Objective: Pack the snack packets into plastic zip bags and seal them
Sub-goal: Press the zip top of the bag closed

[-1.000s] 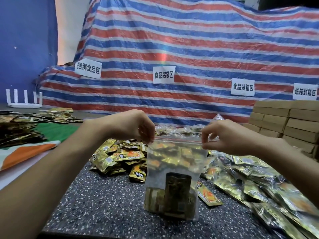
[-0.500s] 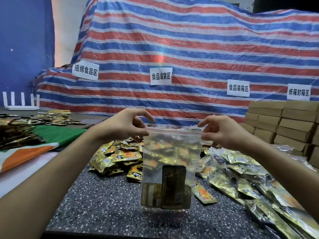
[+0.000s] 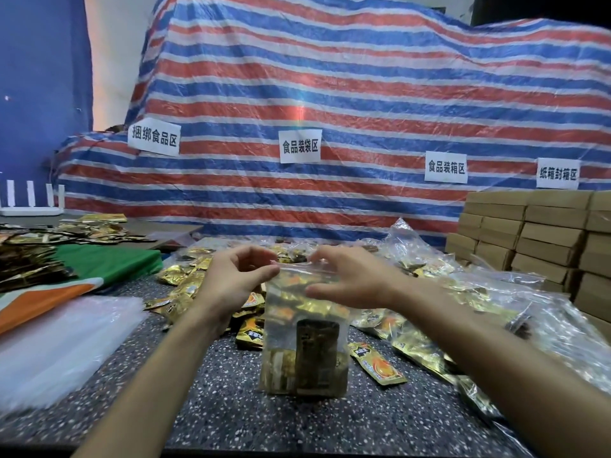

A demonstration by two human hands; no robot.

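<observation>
Now pinching top of zip bag (image 3: pixel 281 312) with 2 hands, left hand (image 3: pixel 231 282) and right hand (image 3: pixel 353 282); standing upright on tabletop (image 3: pixel 215 408), snack packets (image 3: pixel 317 355) inside.

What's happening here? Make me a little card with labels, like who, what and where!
Hands: left hand and right hand, both at the bag's top
Bag: clear zip bag, standing upright on the speckled table
Inside: gold and dark packed packets
Right hand: thumb in front of the bag's top, fingers behind it
Left hand: thumb touches the top corner; grip unclear
Nearby: loose packets piled behind, cardboard boxes at the right
Sealed: cannot tell
</observation>
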